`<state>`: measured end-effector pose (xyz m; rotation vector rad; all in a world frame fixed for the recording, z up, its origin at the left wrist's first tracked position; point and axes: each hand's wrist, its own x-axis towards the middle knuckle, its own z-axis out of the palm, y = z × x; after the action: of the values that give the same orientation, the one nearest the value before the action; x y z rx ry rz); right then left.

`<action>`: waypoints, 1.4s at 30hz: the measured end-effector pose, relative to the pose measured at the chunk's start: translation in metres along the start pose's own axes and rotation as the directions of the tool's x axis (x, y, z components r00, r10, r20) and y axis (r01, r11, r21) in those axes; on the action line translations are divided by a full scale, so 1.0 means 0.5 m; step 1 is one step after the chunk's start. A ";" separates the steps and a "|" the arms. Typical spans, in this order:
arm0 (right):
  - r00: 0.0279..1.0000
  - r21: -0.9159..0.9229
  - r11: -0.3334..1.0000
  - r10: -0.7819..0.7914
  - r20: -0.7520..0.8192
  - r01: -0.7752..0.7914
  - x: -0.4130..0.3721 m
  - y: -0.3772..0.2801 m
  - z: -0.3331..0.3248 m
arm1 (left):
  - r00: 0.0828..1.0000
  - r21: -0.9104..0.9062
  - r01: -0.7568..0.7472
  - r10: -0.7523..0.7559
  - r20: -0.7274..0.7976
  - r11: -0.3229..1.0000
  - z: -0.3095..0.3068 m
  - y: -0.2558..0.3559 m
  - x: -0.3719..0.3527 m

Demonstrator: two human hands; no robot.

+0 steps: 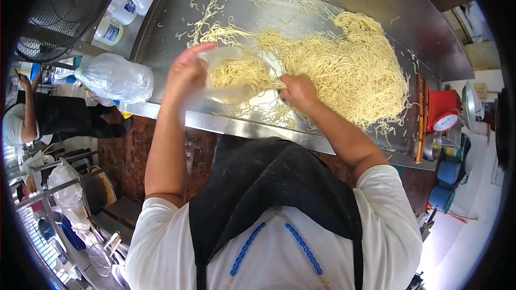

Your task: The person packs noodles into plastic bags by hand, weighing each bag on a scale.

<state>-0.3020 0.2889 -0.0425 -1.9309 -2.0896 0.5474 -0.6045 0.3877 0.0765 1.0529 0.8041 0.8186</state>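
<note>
A large heap of pale yellow noodles [349, 70] covers the right half of the metal worktop, with loose strands trailing left. My left hand [187, 75], slightly blurred, is closed on the edge of a clear plastic bag [232, 94]. Inside or behind the thin plastic shows a clump of noodles [236, 73]. My right hand [301, 92] is closed at the right end of this clump, beside the heap. Strands show at its fingertips; whether it also pinches the bag's edge is hidden.
A stuffed clear plastic bag [119, 78] sits at the worktop's left end, near white jugs [121, 11] and a fan [59, 16]. Wooden sticks [422, 118] and a red scale [443, 110] stand at right. Another person [59, 113] is at far left.
</note>
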 end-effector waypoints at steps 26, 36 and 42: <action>0.943 0.392 0.919 -0.091 0.320 -0.045 0.067 -0.025 -0.137 | 0.902 0.990 0.012 -0.425 -0.071 -0.141 0.035 -0.017 0.035; 0.959 0.655 0.713 -0.089 -0.268 0.250 0.121 -0.282 -0.134 | 0.882 0.308 0.238 -0.338 0.328 0.921 0.024 -0.122 0.056; 0.974 0.875 0.484 0.191 -0.119 0.012 0.155 -0.236 -0.132 | 0.876 0.232 0.404 -0.447 0.180 0.885 0.107 -0.079 0.040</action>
<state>-0.3877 0.3664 0.0618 -1.3552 -1.1379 1.1171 -0.5416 0.3725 0.0512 1.0587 0.8855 0.2389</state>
